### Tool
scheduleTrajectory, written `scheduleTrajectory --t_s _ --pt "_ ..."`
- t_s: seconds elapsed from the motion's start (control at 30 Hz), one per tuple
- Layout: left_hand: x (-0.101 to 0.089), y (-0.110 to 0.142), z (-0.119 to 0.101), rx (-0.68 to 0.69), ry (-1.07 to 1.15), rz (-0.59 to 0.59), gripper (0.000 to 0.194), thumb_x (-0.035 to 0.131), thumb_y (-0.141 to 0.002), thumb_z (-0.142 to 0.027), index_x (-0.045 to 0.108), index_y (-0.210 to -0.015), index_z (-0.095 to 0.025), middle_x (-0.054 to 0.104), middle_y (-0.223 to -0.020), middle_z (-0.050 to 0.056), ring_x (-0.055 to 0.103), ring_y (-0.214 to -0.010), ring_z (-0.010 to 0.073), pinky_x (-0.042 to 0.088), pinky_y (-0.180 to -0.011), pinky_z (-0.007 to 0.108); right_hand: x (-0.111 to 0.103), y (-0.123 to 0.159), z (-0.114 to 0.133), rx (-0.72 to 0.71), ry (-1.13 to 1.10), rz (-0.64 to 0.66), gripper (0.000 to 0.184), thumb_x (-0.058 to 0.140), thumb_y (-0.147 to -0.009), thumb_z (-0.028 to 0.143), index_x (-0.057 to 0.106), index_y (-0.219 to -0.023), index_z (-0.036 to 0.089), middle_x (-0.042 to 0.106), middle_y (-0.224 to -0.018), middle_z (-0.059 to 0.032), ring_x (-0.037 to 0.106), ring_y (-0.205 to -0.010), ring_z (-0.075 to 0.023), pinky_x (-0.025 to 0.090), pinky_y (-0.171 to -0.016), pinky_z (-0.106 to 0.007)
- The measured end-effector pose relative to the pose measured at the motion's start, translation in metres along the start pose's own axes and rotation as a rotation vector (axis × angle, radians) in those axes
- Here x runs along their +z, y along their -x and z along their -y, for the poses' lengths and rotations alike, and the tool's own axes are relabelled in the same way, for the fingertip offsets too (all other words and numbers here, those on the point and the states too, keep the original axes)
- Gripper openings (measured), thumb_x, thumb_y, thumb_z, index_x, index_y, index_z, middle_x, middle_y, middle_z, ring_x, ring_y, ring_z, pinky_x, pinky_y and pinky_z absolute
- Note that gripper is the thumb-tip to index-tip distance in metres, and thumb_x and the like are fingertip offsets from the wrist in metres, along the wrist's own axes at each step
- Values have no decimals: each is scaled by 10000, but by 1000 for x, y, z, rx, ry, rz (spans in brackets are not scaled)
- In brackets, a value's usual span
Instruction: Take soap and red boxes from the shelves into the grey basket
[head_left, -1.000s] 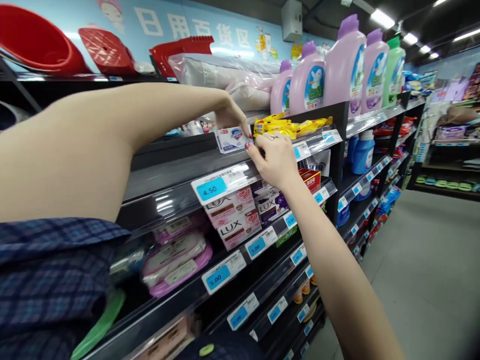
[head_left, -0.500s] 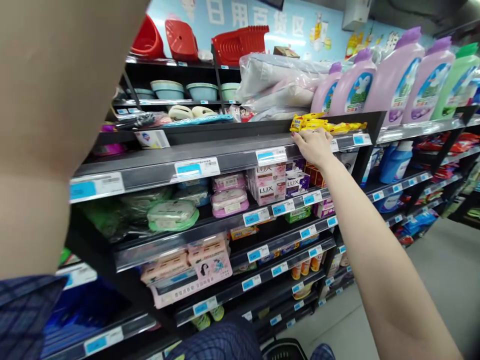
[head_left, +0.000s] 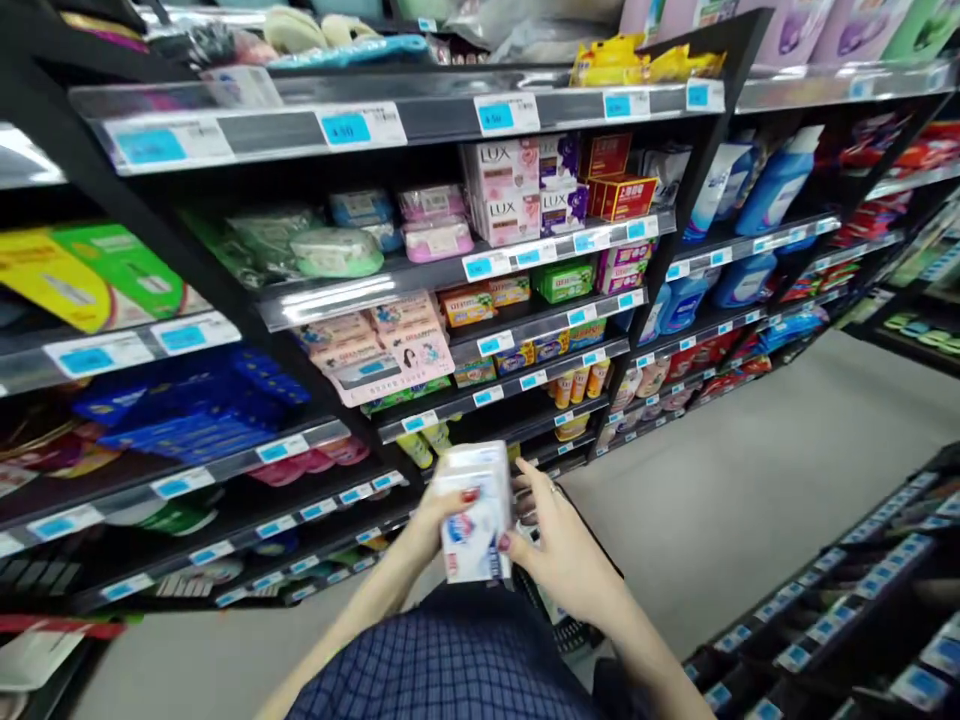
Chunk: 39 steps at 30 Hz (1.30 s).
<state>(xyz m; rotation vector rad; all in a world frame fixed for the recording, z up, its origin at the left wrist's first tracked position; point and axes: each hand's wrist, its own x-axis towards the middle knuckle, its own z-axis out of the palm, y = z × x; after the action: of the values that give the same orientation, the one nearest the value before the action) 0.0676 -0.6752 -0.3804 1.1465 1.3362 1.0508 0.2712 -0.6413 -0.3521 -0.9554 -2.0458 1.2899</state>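
White soap boxes [head_left: 474, 525] with a blue and red logo, seemingly two stacked together, are in front of my body. My left hand [head_left: 442, 515] is closed around them from the left, its thumb lying across the near face. On the right side, my right hand [head_left: 559, 540] has its thumb tip at the boxes' edge and its fingers apart; whether it bears any of their weight is unclear. Under my right hand is a black basket [head_left: 574, 635], mostly covered by the hand and forearm.
Shelves ahead hold LUX soap boxes [head_left: 502, 190], plastic soap dishes [head_left: 337, 252], pink packs [head_left: 386, 350] and yellow packets [head_left: 611, 62]. Blue bottles [head_left: 780, 185] stand farther right. Another shelf rack [head_left: 847, 600] is at the lower right, with grey floor [head_left: 720, 420] between.
My right hand has left the yellow packets on the upper shelf and come down by my body. My left hand, unseen before, now holds white soap boxes. The view has tilted downward.
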Motion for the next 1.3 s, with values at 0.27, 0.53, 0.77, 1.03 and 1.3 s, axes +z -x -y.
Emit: scheduleTrajectory --t_s 0.27,0.53,0.77,1.03,1.3 --pt "50 28 -1 163 -188 192 985 600 -686 -685 97 -1490 -415 370 -1446 47 427 -1284 324 404 -1037 501 20 54 -44 185 -582 -103 611 794 -641 390 497 -1145 213 630 -1171 -88 623 -1027 -243 517 -858 -374" --pt "56 74 40 873 -334 -124 952 834 -576 -486 343 -1385 -380 467 -1352 95 400 -1310 345 312 -1079 588 75 75 -19 251 -1020 -484 553 760 -657 431 559 -1117 199 678 -1066 -62 646 -923 -235 531 -832 -377" --pt "45 78 47 1038 -129 -193 743 856 -559 -243 509 -1216 -219 590 -1166 116 563 -1136 291 429 -986 482 99 82 -14 221 -1024 -355 751 784 -612 533 490 -1227 218 608 -1226 -106 602 -1083 -273 499 -941 -432" --pt "19 94 39 577 204 -65 585 855 -497 -316 591 -1000 -174 637 -956 32 622 -876 201 487 -766 285 73 77 -43 -51 -657 -100 1006 864 -540 382 305 -1373 309 510 -1344 -97 540 -1186 -269 544 -869 -384" --pt "20 85 42 -120 557 -114 528 814 -542 -286 586 -997 -145 683 -973 73 648 -835 211 498 -694 284 88 67 -49 407 -805 -102 559 809 -613 454 533 -1030 203 673 -1067 -89 673 -892 -246 586 -739 -394"
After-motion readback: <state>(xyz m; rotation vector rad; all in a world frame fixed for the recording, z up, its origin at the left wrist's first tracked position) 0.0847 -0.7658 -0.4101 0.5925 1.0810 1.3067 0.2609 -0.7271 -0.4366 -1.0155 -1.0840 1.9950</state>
